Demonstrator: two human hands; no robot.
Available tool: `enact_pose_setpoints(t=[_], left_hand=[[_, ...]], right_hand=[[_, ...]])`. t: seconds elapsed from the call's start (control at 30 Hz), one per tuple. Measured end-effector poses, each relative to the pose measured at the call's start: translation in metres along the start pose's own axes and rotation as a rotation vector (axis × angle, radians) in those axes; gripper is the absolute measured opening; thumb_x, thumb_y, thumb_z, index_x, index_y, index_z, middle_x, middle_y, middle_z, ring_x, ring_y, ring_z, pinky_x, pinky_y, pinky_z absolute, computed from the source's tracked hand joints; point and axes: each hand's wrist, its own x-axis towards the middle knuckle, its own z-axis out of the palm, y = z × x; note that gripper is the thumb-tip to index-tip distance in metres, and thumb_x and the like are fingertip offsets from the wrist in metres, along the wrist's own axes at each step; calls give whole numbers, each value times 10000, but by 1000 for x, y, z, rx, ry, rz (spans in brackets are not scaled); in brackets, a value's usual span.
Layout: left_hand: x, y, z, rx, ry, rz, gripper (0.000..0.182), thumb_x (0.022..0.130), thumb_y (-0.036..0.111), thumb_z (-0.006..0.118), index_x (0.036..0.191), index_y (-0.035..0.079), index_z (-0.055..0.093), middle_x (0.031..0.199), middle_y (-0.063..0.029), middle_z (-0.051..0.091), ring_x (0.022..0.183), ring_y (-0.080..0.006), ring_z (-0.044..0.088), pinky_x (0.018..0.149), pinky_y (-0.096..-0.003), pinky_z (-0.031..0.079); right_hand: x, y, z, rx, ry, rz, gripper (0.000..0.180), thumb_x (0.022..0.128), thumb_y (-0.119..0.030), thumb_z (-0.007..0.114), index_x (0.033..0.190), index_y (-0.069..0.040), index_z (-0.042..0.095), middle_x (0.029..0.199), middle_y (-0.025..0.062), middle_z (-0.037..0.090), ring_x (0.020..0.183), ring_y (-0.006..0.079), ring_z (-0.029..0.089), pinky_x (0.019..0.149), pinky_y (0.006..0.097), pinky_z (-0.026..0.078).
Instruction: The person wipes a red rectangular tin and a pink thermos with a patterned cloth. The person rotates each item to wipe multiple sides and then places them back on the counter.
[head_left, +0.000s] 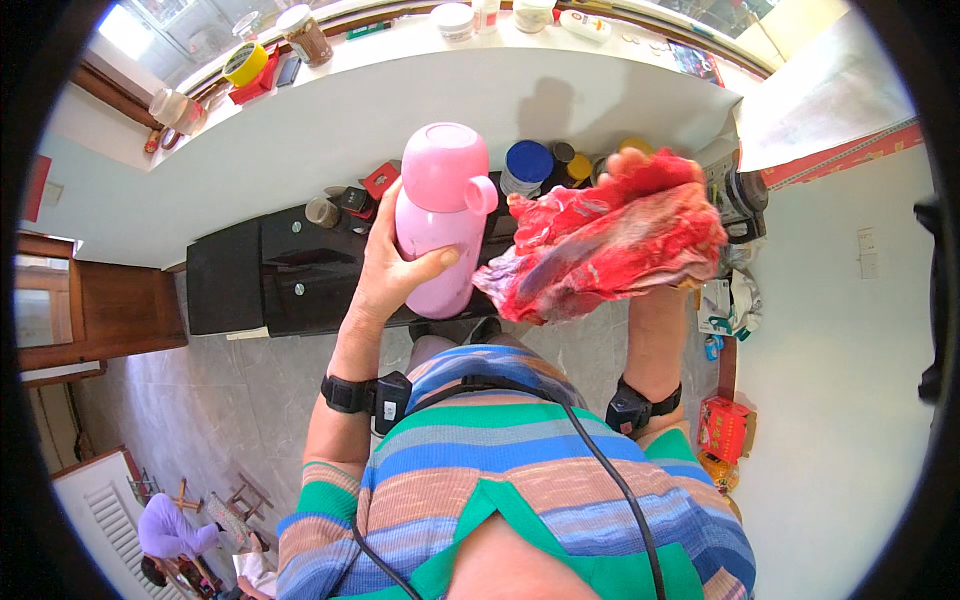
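Note:
A pink thermos flask (439, 232) with a cup lid and side handle is held upright in my left hand (401, 259), whose thumb lies across its front. To its right, a crumpled red and whitish cloth (600, 240) covers most of my right hand (628, 161); only some fingertips show at the cloth's upper edge. The cloth's left end is close to the flask's lower body; whether they touch I cannot tell.
Below the flask stands a low glossy black cabinet (300, 255), bearing a blue-lidded tub (528, 166), jars and small boxes. Jars and yellow tape (245, 64) line the windowsill (405, 37). A red carton (726, 429) is by the right wall. Other people (176, 529) are at lower left.

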Motion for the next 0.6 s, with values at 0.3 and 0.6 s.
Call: enact_pose_setpoints(t=[0.3, 0.6], left_hand=[[-8, 3, 32, -336, -198, -187, 937, 654, 402, 793, 1410, 21, 391, 1288, -88, 515, 1189, -185, 485, 1028, -342, 384], [12, 13, 3, -564, -62, -91, 820, 799, 487, 693, 1383, -12, 405, 1283, -166, 576, 1152, -271, 589, 998, -408, 471]], right_hand=[[-20, 75, 9, -1188, 15, -41, 752, 839, -286, 726, 1448, -87, 333, 1456, 106, 389, 1359, 248, 367, 1159, 382, 263], [-38, 117, 16, -1483, -104, -18, 767, 848, -259, 723, 1462, -30, 323, 1480, 126, 401, 1364, 226, 398, 1154, 378, 284]])
